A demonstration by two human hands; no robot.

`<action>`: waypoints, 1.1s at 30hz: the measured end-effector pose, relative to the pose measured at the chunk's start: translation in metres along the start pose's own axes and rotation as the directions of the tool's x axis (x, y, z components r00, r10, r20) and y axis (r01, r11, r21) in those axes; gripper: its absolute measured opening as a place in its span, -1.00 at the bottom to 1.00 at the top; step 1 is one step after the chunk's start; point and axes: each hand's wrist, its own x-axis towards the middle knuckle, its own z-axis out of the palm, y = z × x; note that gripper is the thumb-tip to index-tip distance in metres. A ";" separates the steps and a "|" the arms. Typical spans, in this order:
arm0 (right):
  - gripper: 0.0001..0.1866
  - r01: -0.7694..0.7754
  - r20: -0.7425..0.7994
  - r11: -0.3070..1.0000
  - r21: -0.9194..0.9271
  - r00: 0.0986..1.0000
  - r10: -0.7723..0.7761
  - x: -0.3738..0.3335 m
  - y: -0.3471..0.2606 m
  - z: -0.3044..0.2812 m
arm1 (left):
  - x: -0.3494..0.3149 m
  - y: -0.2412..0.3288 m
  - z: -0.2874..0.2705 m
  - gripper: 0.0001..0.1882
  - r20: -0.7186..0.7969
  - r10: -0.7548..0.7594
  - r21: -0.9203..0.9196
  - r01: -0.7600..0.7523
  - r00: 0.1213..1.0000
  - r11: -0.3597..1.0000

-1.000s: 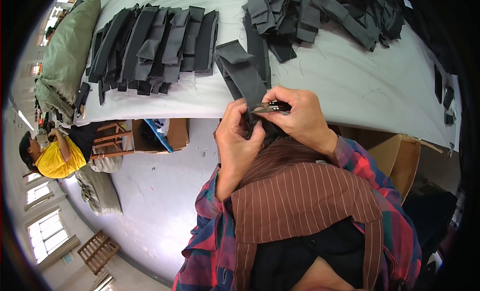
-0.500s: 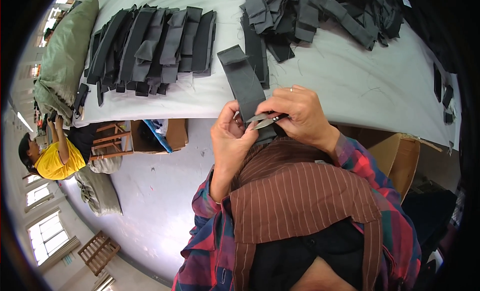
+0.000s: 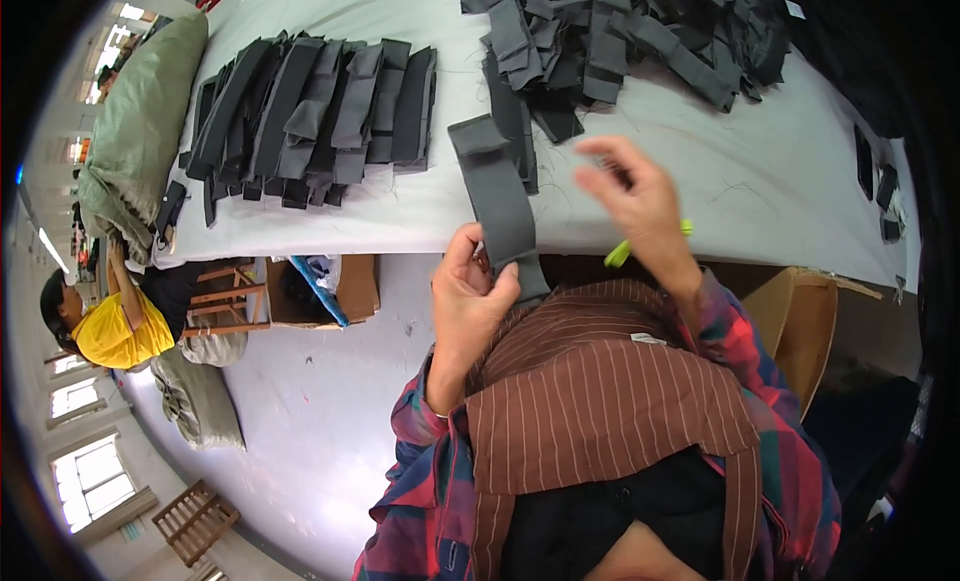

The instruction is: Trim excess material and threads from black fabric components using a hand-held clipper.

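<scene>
I'd say partway: at the near edge of the white table (image 3: 700,206), the left hand (image 3: 468,293) pinches a grey strip (image 3: 497,196), the blurred right hand (image 3: 640,196) hovers (grip, I cannot tell), with a tidy row (image 3: 310,116), perhaps done, table-left and a loose heap (image 3: 690,56) table-far.

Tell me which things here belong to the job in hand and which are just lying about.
Likely part of the job:
grey strip, in the left hand
row of strips, on the table
heap of strips, also there

Seemingly just lying about:
green sack
floor sack
left cardboard box
</scene>
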 end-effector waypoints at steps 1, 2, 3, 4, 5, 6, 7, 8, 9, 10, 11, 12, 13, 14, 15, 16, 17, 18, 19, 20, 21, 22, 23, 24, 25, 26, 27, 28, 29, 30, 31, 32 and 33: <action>-0.78 0.007 -0.014 1.000 -0.002 1.000 -0.007 0.001 -0.001 0.007 | -0.002 -0.001 0.002 -0.63 0.042 0.016 0.084 -0.020 0.999 0.996; -0.76 -0.032 0.131 0.999 0.035 0.991 0.028 0.003 0.002 0.015 | -0.004 -0.001 0.003 -0.62 0.084 0.031 0.166 -0.044 0.996 0.985; -0.74 -0.076 0.279 0.995 0.065 0.959 0.055 0.003 0.007 0.020 | -0.006 0.001 0.004 -0.60 0.105 0.092 0.296 -0.119 0.990 0.948; -0.74 -0.069 0.271 0.996 0.065 0.961 0.049 0.002 0.010 0.020 | -0.007 0.001 0.003 -0.60 0.113 0.099 0.295 -0.129 0.989 0.947; -0.75 -0.107 0.266 0.984 0.145 0.962 0.066 0.000 0.013 0.018 | -0.007 0.001 0.003 -0.61 0.065 0.075 0.185 -0.086 0.995 0.979; -0.75 -0.145 0.270 0.963 0.229 0.959 0.080 -0.002 0.016 0.016 | -0.010 0.002 0.000 -0.63 0.013 0.046 0.075 -0.047 0.999 0.996; -0.78 -0.021 0.213 0.989 0.147 0.977 -0.011 -0.006 0.021 0.011 | -0.013 -0.001 -0.007 -0.62 -0.058 0.007 -0.036 -0.009 0.998 0.999; -0.78 -0.012 0.213 0.989 0.150 0.977 -0.020 -0.009 0.029 0.006 | -0.014 0.001 -0.015 -0.62 -0.059 0.016 -0.033 -0.018 0.998 0.999; -0.79 -0.006 0.159 0.995 0.096 0.987 -0.010 -0.011 0.036 -0.001 | -0.015 0.006 -0.022 -0.63 -0.077 -0.015 -0.177 0.001 0.997 0.984; -0.81 -0.005 0.104 0.999 0.039 0.995 0.001 -0.012 0.043 -0.007 | -0.014 0.007 -0.025 -0.64 -0.090 -0.051 -0.321 0.020 0.995 0.947; -0.87 -0.022 0.097 1.000 0.021 0.995 0.020 -0.011 0.044 -0.012 | -0.014 0.012 -0.023 -0.65 -0.126 -0.061 -0.371 0.010 0.990 0.928; -0.87 -0.016 0.092 1.000 0.023 0.996 0.014 -0.011 0.038 -0.012 | -0.016 0.013 -0.024 -0.65 -0.121 -0.056 -0.370 0.007 0.991 0.929; -0.87 -0.006 0.069 0.995 0.095 0.998 -0.001 -0.009 0.028 -0.012 | -0.018 0.014 -0.025 -0.65 -0.089 -0.071 -0.402 0.030 0.994 0.915; -0.85 0.006 0.045 0.986 0.169 0.999 -0.014 -0.008 0.019 -0.011 | -0.021 0.015 -0.025 -0.64 -0.055 -0.086 -0.432 0.054 0.995 0.900; -0.85 0.014 0.034 0.984 0.177 0.999 -0.020 -0.008 0.008 -0.007 | -0.024 0.017 -0.027 -0.64 -0.046 -0.079 -0.423 0.052 0.996 0.905; -0.83 0.009 0.062 0.967 0.253 0.998 -0.025 -0.007 -0.002 -0.001 | -0.026 0.015 -0.029 -0.63 -0.036 -0.069 -0.417 0.047 0.997 0.908; -0.81 0.001 0.091 0.945 0.328 0.995 -0.033 -0.006 -0.009 0.005 | -0.029 0.014 -0.031 -0.61 -0.026 -0.058 -0.409 0.042 0.998 0.911; -0.81 0.013 0.075 0.943 0.333 0.996 -0.040 -0.003 -0.011 0.008 | -0.030 0.015 -0.030 -0.61 -0.012 -0.051 -0.402 0.042 0.999 0.915; -0.79 0.033 0.089 0.943 0.331 0.994 -0.066 0.000 -0.010 0.012 | -0.031 0.015 -0.030 -0.61 0.002 -0.059 -0.396 0.055 0.998 0.917; -0.78 0.053 0.103 0.943 0.328 0.990 -0.092 0.002 -0.010 0.015 | -0.032 0.017 -0.028 -0.61 0.016 -0.067 -0.390 0.068 0.998 0.918; -0.76 0.048 0.126 0.957 0.287 0.988 -0.087 0.004 -0.011 0.017 | -0.034 0.019 -0.026 -0.61 0.006 -0.070 -0.387 0.067 0.998 0.920; -0.76 0.056 0.115 0.955 0.293 0.989 -0.093 0.004 -0.013 0.019 | -0.036 0.019 -0.026 -0.61 0.015 -0.065 -0.380 0.066 0.998 0.923; -0.77 0.046 0.151 0.956 0.290 0.984 -0.093 0.005 -0.016 0.020 | -0.037 0.018 -0.027 -0.60 0.035 -0.064 -0.369 0.072 0.997 0.927; -0.77 0.033 0.189 0.958 0.285 0.978 -0.090 0.004 -0.017 0.021 | -0.038 0.018 -0.028 -0.60 0.053 -0.064 -0.361 0.079 0.997 0.929; -0.81 0.049 0.186 0.950 0.309 0.976 -0.111 0.003 -0.017 0.021 | -0.039 0.020 -0.025 -0.60 0.033 -0.071 -0.348 0.078 0.997 0.934; -0.81 0.051 0.178 0.949 0.311 0.978 -0.111 0.002 -0.018 0.019 | -0.040 0.020 -0.025 -0.60 0.040 -0.072 -0.345 0.081 0.997 0.935; -0.83 0.076 0.145 0.964 0.256 0.983 -0.116 0.001 -0.019 0.016 | -0.040 0.020 -0.024 -0.59 0.044 -0.077 -0.354 0.088 0.996 0.931; -0.85 0.097 0.111 0.975 0.199 0.986 -0.121 0.000 -0.019 0.013 | -0.041 0.019 -0.024 -0.59 0.048 -0.084 -0.364 0.096 0.995 0.927; -0.85 0.096 0.105 0.975 0.198 0.987 -0.118 0.001 -0.017 0.010 | -0.041 0.019 -0.024 -0.59 0.054 -0.087 -0.362 0.101 0.995 0.927; -0.85 0.150 0.020 0.956 0.253 0.987 -0.160 0.001 -0.014 0.008 | -0.041 0.020 -0.026 -0.59 0.108 -0.124 -0.387 0.157 0.986 0.909; -0.86 0.207 -0.067 0.931 0.300 0.978 -0.196 0.002 -0.013 0.006 | -0.041 0.020 -0.026 -0.58 0.162 -0.161 -0.407 0.215 0.974 0.888; -0.86 0.205 -0.075 0.931 0.301 0.979 -0.191 0.002 -0.014 0.002 | -0.041 0.019 -0.024 -0.58 0.168 -0.166 -0.403 0.222 0.972 0.888; -0.86 0.213 -0.095 0.933 0.291 0.976 -0.194 0.002 -0.016 -0.001 | -0.040 0.017 -0.023 -0.58 0.209 -0.175 -0.487 0.257 0.962 0.835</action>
